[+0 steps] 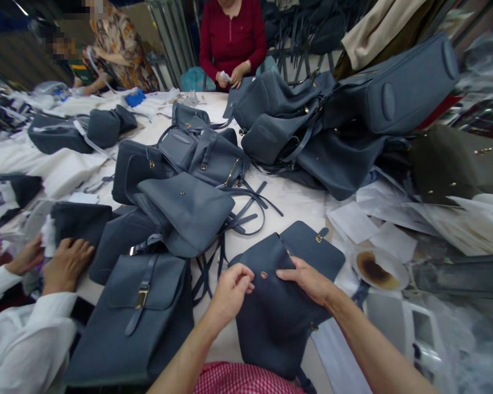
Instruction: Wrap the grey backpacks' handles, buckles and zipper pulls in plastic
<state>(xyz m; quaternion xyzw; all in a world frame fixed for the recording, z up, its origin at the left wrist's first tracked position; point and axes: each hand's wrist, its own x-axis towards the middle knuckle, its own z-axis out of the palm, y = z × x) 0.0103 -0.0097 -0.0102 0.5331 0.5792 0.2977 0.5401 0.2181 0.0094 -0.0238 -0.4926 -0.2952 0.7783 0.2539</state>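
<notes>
Backpack (271, 306), dark blue, is right in front of you at the near edge of the worktop (287, 191), its flap (312, 246) folded open away from you. Your right hand (306, 278) grips its upper edge, thumb on the outside, fingers mostly hidden. Your left hand (232, 287) has thumb and fingertips pressed together beside the round metal fitting (263, 275); you cannot tell whether anything small is between them. To your left stands a buckled bag (127, 328), and to your right sits a brown-stained dish (380, 269). Beyond are loose straps (252, 210) and piled bags (189, 208); farthest, a person in red (233, 38) handles something white.
</notes>
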